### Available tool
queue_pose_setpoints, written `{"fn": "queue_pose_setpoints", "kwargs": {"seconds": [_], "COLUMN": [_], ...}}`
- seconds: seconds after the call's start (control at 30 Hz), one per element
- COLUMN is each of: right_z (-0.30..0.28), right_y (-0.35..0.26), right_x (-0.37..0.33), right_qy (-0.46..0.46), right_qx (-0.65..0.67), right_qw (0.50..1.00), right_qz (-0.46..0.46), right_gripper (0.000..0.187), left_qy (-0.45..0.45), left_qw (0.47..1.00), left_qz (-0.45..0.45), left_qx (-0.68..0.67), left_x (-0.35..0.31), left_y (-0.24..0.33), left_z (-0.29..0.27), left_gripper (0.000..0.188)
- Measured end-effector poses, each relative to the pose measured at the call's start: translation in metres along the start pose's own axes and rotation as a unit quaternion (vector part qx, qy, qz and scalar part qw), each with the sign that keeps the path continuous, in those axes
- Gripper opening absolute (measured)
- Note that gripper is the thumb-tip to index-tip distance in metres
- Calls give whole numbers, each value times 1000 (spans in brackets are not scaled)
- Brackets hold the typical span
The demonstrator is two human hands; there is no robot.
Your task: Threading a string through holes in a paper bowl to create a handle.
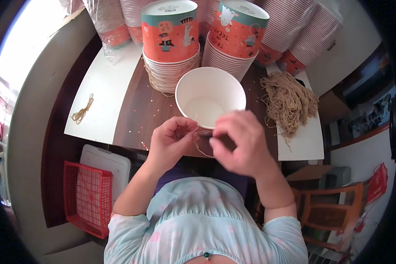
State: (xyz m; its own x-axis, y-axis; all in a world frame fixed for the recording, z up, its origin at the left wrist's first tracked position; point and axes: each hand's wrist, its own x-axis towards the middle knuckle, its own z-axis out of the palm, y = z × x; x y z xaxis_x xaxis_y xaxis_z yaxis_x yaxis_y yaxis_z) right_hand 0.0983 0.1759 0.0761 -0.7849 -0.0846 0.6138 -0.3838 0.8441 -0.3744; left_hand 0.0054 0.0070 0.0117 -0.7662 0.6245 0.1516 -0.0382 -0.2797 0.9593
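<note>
A white-lined paper tub [210, 90] stands at the near edge of the table, its mouth tilted toward me. At its near rim my left hand [174, 138] pinches a thin piece of twine [202, 152] between thumb and fingertips. The twine's tail hangs below the rim in a loop toward the right. My right hand [244, 143] is by the tub's right near side, fingers curled and thumb apart, smeared by motion. Whether it holds any twine cannot be made out. The tub's outer wall is mostly hidden.
Two stacks of orange-and-green printed tubs [169, 37] [237, 33] rise behind. Wrapped stacks [290, 26] stand farther back. A tangled twine heap [290, 103] lies right, a small twine bundle [82, 109] left. A red basket [88, 198] sits below left, a wooden chair [330, 211] right.
</note>
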Motion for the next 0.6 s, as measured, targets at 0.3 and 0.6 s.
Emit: {"fn": "queue_pose_setpoints", "kwargs": {"seconds": [0.3,0.6], "right_z": [16,27], "right_y": [46,0], "right_x": [36,-1], "right_qy": [-232,7], "right_qx": [157,-166], "right_qw": [959,981], "right_qz": [48,-99], "right_gripper": [29,16], "left_qy": [-3,99], "left_qw": [976,778], "left_qz": [63,356], "left_qx": [209,508], "left_x": [0,0], "left_y": [6,-1], "left_z": [2,6], "left_gripper": [17,25]}}
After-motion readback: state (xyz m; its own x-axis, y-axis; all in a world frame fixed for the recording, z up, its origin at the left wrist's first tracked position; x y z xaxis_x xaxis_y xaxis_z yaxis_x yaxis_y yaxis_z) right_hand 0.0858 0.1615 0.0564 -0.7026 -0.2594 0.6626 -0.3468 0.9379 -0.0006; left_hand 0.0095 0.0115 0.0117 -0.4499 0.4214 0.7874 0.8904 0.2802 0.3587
